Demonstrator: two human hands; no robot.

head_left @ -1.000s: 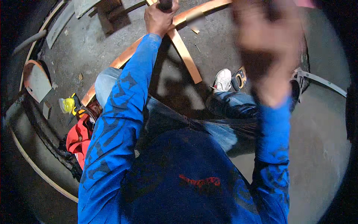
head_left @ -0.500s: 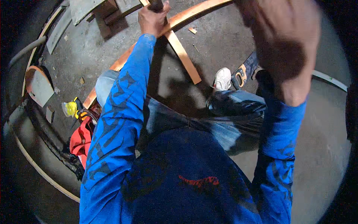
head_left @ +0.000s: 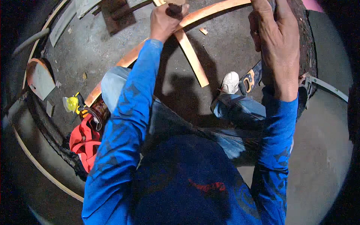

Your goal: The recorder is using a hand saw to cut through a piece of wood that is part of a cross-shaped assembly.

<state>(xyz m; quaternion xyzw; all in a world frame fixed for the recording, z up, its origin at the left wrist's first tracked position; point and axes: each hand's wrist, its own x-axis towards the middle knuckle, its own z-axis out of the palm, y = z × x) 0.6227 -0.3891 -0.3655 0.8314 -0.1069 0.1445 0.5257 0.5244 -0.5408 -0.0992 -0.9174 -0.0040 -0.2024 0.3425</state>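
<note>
Wooden strips are what our hands work at: a long curved strip (head_left: 127,60) sweeps from the upper right down to the lower left across the concrete floor (head_left: 93,41), and a shorter straight strip (head_left: 193,60) crosses under it and points toward our feet. Our left hand (head_left: 165,20) sits right where the two meet, at the top edge of the view, its fingers (head_left: 159,15) wrapped tight around a dark handle (head_left: 174,8) whose upper part runs out of the picture, so we cannot tell what tool it belongs to. Our right hand (head_left: 277,41) is raised close to the camera, seen from the back; its fingers curl round something dark that is mostly hidden, and we cannot say what it is.

Below the right hand a hand saw (head_left: 249,80) with an orange and black grip lies on the floor just beside our white shoe (head_left: 229,82). A small wood chip (head_left: 203,31) lies near the crossing of the strips.

To the left, near the low end of the curved strip, a yellow tool (head_left: 73,103) rests by a red cloth bag (head_left: 84,144); what the bag holds cannot be seen. Farther left lie a rounded board (head_left: 39,78) and another thin curved strip (head_left: 41,168). A grey plank (head_left: 62,24) and a dark block (head_left: 118,15) lie at the top.
</note>
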